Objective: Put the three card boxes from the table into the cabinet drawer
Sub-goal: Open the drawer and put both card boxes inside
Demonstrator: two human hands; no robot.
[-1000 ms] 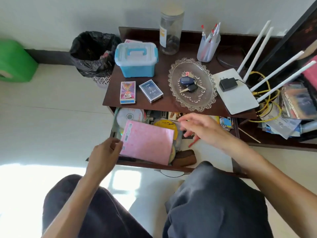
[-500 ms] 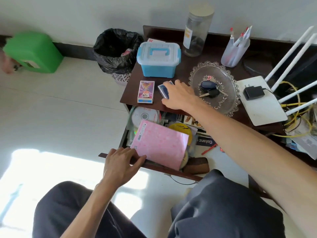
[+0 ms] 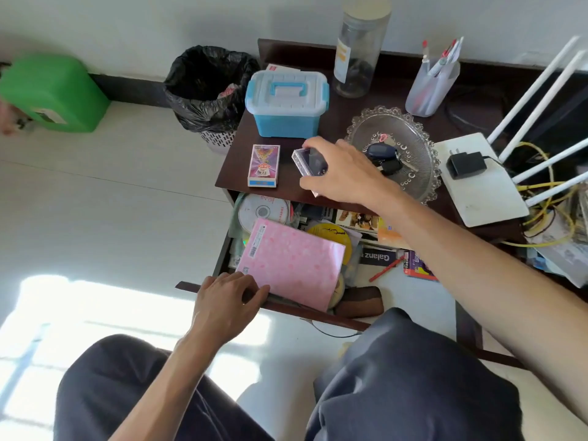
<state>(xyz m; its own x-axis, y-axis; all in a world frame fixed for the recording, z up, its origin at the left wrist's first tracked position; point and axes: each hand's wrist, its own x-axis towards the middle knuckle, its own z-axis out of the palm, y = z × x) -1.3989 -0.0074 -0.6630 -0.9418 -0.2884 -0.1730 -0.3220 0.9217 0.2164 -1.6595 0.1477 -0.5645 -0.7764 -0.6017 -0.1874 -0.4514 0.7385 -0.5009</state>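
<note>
A purple-and-red patterned card box (image 3: 263,166) lies on the dark brown table (image 3: 232,173). A pink speckled folder (image 3: 291,262) fills the drawer (image 3: 222,259).

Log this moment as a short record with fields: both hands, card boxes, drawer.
right hand: holds the dark card box, lifted off the table
left hand: grips the drawer front
colourful card box: lies flat on the table
third card box: not identifiable
drawer: open, cluttered; pink booklet on top
</note>
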